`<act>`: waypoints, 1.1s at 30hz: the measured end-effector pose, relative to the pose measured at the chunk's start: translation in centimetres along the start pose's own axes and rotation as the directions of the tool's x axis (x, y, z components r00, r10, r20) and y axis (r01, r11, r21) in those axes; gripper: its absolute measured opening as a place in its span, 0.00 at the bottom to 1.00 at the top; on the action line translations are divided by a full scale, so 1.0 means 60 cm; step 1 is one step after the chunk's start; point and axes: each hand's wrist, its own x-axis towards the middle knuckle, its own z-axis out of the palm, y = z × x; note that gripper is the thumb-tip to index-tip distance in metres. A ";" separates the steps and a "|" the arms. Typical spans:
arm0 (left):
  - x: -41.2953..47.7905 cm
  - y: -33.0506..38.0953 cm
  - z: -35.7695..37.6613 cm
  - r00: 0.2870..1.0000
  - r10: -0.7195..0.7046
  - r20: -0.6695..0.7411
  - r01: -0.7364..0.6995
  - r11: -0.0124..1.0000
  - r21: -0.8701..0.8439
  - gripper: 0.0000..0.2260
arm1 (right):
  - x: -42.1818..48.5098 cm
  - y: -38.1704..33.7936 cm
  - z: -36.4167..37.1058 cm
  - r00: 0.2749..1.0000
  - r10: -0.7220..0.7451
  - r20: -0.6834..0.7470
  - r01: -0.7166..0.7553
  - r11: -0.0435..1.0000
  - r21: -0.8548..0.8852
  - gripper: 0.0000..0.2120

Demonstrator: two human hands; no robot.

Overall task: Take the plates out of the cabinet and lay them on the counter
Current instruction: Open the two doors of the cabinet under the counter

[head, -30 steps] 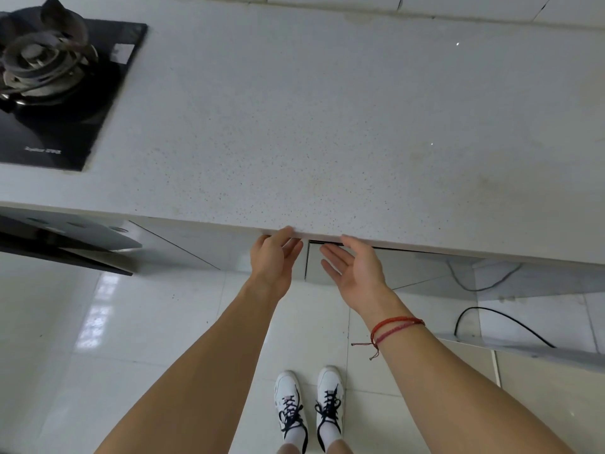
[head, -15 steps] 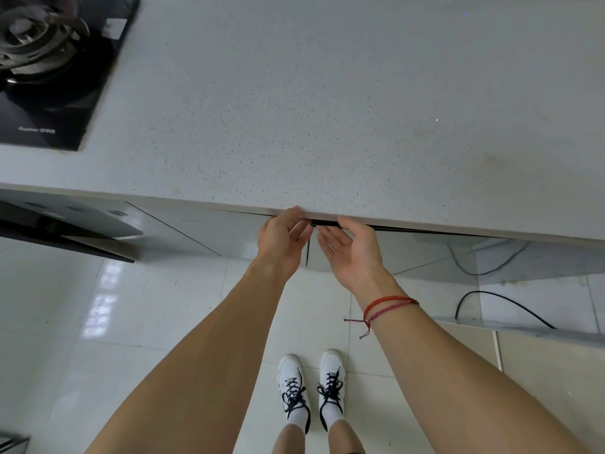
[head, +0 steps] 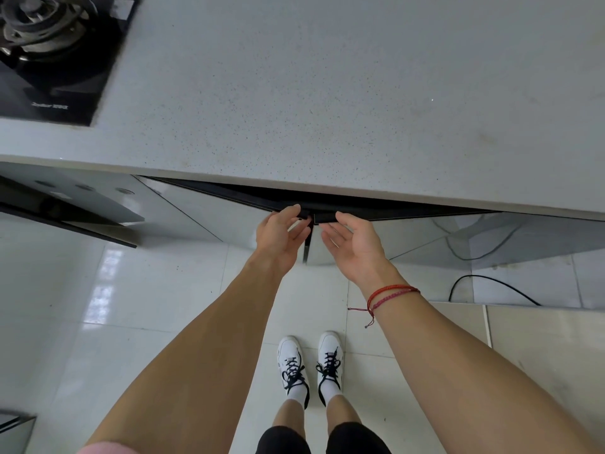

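White shoes (head: 330, 352) stand on the pale tiled floor (head: 163, 306). Above them both hands reach to where two cabinet doors meet. The left hand (head: 280, 235) pinches the top corner of the left door (head: 209, 208). The right hand (head: 355, 245), with a red cord bracelet (head: 389, 294) on its wrist, grips the top corner of the right door (head: 409, 234). Both doors stand ajar under the speckled worktop (head: 327, 109). The gap is dark and any plates are hidden. A gas stove (head: 55, 50) sits far left.

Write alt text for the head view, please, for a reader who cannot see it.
A person's left hand and right hand grip the top inner corners of the left cabinet door and right cabinet door, both ajar beneath a grey counter. A gas hob sits far left; no plates show.
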 end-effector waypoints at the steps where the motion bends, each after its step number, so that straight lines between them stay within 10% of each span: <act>1: -0.006 -0.002 -0.006 1.000 -0.001 -0.003 0.001 1.000 0.001 0.26 | -0.006 0.003 -0.004 1.000 -0.003 -0.007 0.003 1.000 -0.011 0.09; 23: -0.149 -0.033 -0.153 0.993 0.077 -0.094 -0.044 0.949 0.311 0.10 | -0.135 0.072 -0.145 0.991 -0.043 -0.126 0.004 0.955 -0.296 0.04; 33: -0.193 -0.030 -0.228 0.952 0.215 -0.216 -0.052 0.813 0.580 0.25 | -0.183 0.072 -0.237 0.968 -0.103 -0.228 -0.022 0.872 -0.488 0.08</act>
